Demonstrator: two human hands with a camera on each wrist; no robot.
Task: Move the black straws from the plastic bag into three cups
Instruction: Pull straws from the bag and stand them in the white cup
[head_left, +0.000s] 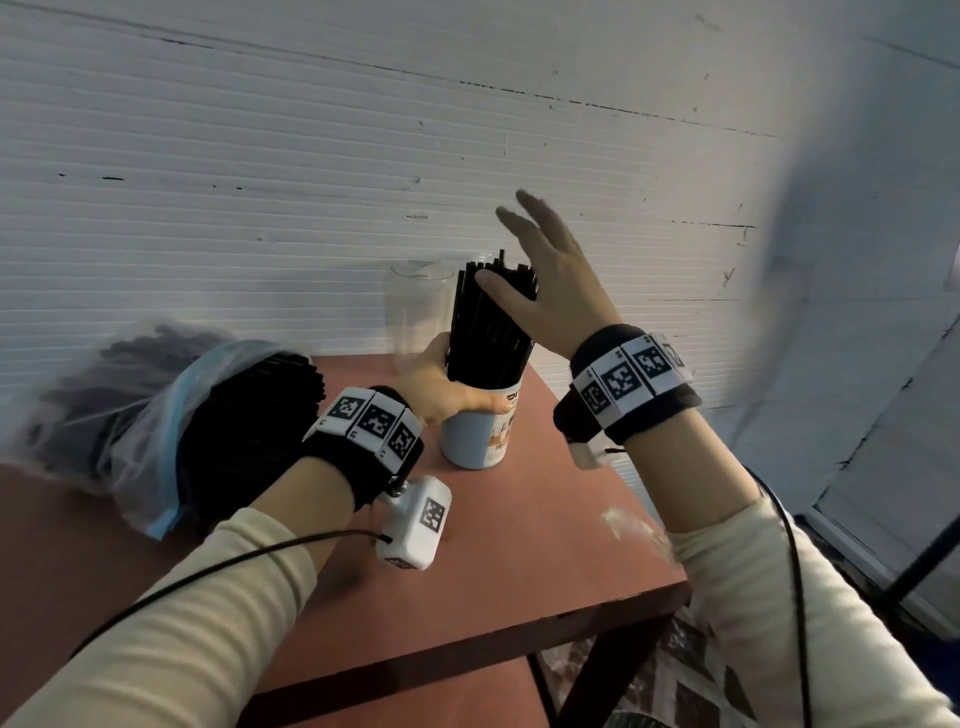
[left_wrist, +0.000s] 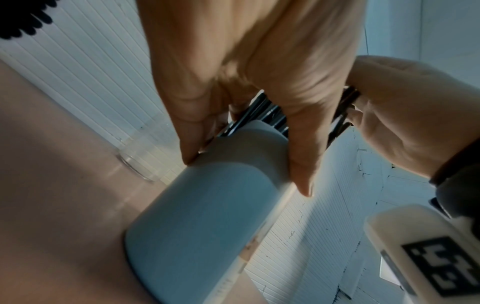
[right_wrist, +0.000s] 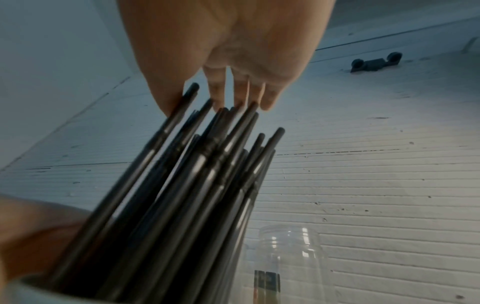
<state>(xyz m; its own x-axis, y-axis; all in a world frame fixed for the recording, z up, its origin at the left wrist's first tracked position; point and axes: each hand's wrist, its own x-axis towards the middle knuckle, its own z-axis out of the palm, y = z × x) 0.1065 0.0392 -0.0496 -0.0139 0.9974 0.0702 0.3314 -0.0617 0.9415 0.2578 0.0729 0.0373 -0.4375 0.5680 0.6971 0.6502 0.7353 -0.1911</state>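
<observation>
A bundle of black straws (head_left: 488, 322) stands upright in a pale blue and white cup (head_left: 475, 431) on the red-brown table (head_left: 519, 545). My left hand (head_left: 447, 384) grips the cup at its rim, thumb across the front (left_wrist: 303, 164) and fingers behind. My right hand (head_left: 540, 265) is held with straight, spread fingers at the straws' tops (right_wrist: 228, 127), its thumb against them. To the left lies the plastic bag (head_left: 145, 415), full of black straws whose ends stick out of its open mouth. A clear empty cup (head_left: 415, 312) stands behind the blue one.
A white ribbed wall (head_left: 260, 182) rises right behind the table. The table's right edge (head_left: 613, 493) runs just past the blue cup, with patterned floor below. Camera cables hang from both wrists.
</observation>
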